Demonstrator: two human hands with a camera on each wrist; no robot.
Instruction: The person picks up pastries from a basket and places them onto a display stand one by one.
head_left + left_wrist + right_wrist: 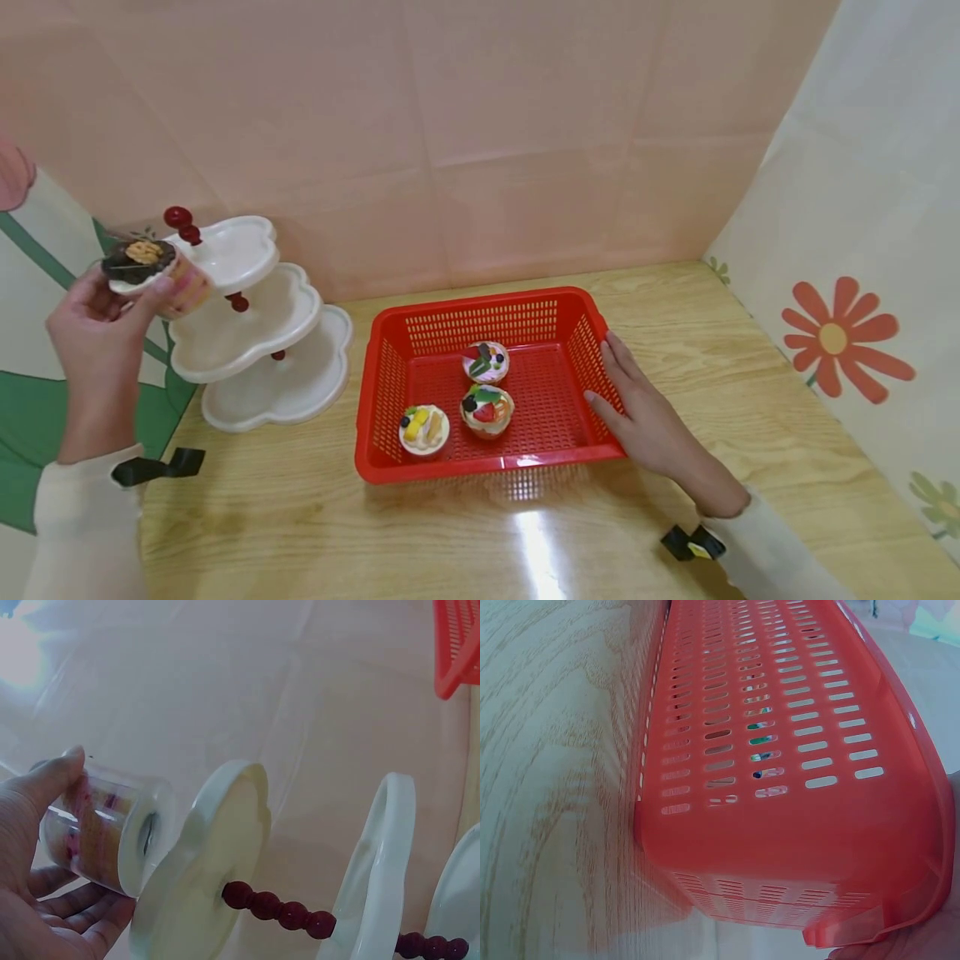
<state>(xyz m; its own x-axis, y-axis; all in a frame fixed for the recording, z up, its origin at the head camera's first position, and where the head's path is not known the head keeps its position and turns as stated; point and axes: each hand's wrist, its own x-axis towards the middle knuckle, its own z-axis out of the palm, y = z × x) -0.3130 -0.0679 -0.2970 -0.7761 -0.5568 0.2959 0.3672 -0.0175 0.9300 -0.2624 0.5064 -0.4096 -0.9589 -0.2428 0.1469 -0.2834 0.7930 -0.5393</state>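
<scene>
A cupcake [147, 265] with a dark chocolate top and a walnut is held between the thumb and fingers of my left hand [105, 329], beside the top tier of a white three-tier stand [247, 321]. Seen in the left wrist view, the cupcake's clear, pink-patterned cup [97, 829] is tipped on its side near the top plate [214, 862]. My right hand [648, 417] rests on the right rim of a red basket [480, 467], fingers straight along it and thumb over the inside. Inside the basket sit three fruit-topped cupcakes [487, 412].
Red beaded posts [180, 218] join the stand's tiers. Stand and basket are on a wooden table [315, 508]. A pinkish cloth wall [487, 150] rises behind, and a white panel with a red flower [832, 337] is on the right.
</scene>
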